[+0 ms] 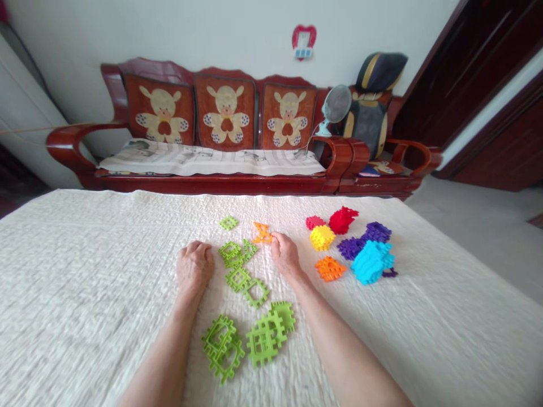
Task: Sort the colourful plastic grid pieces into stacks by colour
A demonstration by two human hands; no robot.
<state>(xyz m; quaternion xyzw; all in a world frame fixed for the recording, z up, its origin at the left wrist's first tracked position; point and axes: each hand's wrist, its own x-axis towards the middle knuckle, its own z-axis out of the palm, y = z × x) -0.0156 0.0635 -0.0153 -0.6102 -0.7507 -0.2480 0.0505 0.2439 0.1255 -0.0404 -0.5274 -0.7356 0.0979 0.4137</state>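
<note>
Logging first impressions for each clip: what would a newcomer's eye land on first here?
Bright plastic tiles on the white quilted cloth: green tiles scattered between the two hands, sorted colour piles at right. The right hand touches an orange tile; the left hand rests curled beside the green ones. A red wooden sofa stands behind.

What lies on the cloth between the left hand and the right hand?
In the head view, green lattice pieces lie between the left hand and the right hand, whose fingertips touch an orange piece.
</note>
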